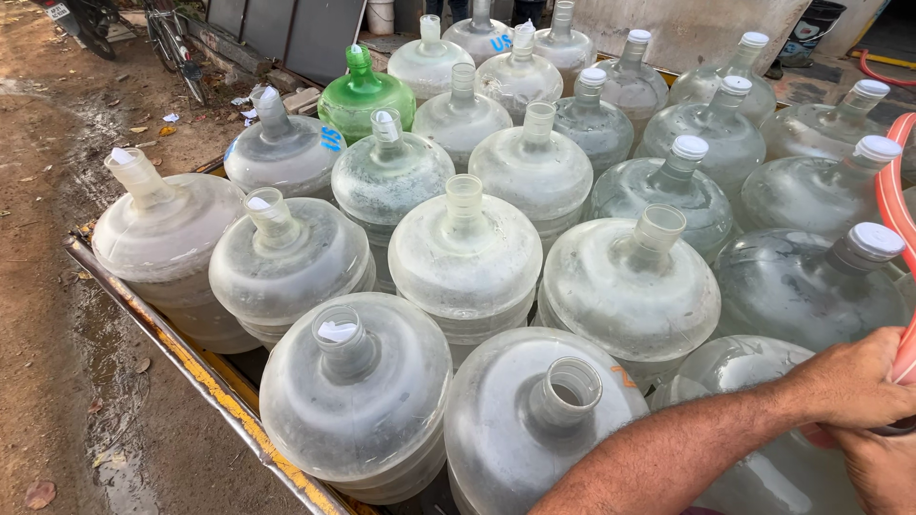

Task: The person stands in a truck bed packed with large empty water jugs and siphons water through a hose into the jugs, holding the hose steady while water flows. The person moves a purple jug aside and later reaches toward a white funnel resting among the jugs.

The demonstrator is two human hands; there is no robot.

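Note:
My left hand (852,383) reaches across from the bottom middle and is closed around an orange-red hose (891,200) that curves down the right edge. My right hand (883,469) shows only partly in the bottom right corner, just under the left hand and close to the hose's lower end; its grip is hidden. Both hands hover over a large clear water jug (739,367). Beside it, under my forearm, stands an uncapped jug (534,420) with an open neck.
Several big clear jugs fill a cart, some with white caps (876,238), some plugged with white scraps. One green jug (364,95) stands at the back. The cart's yellow-striped metal edge (215,396) borders wet muddy ground on the left. A bicycle (176,43) leans at the top left.

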